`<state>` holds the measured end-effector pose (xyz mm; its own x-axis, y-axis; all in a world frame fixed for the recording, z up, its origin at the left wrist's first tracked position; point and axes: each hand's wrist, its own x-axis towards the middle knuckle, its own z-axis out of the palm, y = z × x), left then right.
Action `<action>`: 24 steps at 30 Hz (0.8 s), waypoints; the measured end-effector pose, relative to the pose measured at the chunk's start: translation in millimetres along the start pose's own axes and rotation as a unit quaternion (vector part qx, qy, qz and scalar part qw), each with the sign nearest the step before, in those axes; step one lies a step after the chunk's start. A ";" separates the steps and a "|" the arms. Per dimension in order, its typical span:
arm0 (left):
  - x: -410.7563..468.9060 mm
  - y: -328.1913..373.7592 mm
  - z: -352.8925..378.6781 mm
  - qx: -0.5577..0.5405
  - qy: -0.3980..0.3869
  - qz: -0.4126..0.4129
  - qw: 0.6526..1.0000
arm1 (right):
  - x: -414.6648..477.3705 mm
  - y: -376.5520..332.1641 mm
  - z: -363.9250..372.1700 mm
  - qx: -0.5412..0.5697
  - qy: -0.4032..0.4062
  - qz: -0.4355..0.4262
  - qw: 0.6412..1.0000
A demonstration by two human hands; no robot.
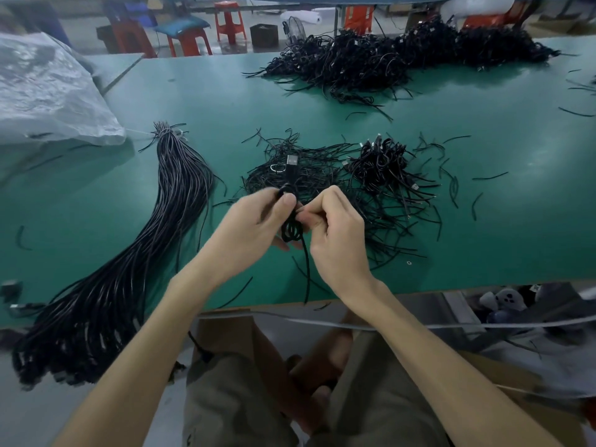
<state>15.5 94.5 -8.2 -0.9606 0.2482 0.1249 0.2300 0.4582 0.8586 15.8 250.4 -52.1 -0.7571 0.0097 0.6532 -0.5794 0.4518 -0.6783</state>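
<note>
Left grip (254, 227), right grip (338, 233) pinch cable (292, 233) — green table (193, 91), red stools (229, 22) beyond.

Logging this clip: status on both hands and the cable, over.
Left hand grips coiled black cable, plug up. Right hand pinches the coil. Tail runs to table edge. Nothing blocking.

The green table (200, 101) carries a long cable bundle (154, 227), loose black ties (309, 166), a far cable heap (403, 56)
</note>
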 end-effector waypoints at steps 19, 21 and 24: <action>-2.0 -3.2 17.1 -0.257 0.079 -0.099 0.958 | 6.3 -0.6 -6.3 0.179 -0.170 0.232 0.941; -2.7 -0.4 10.1 -0.275 0.028 -0.110 0.955 | 10.9 0.0 -9.3 0.193 -0.155 0.252 0.935; 1.0 -6.7 -13.8 -0.136 0.075 -0.110 0.982 | 33.7 9.8 -22.2 0.211 -0.149 0.295 0.920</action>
<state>10.9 79.8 -7.0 -0.9992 0.0304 -0.0242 -0.0164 0.2364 0.9715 -8.7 275.0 -29.2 -0.9900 -0.1315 0.0519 -0.0601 0.0590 -0.9965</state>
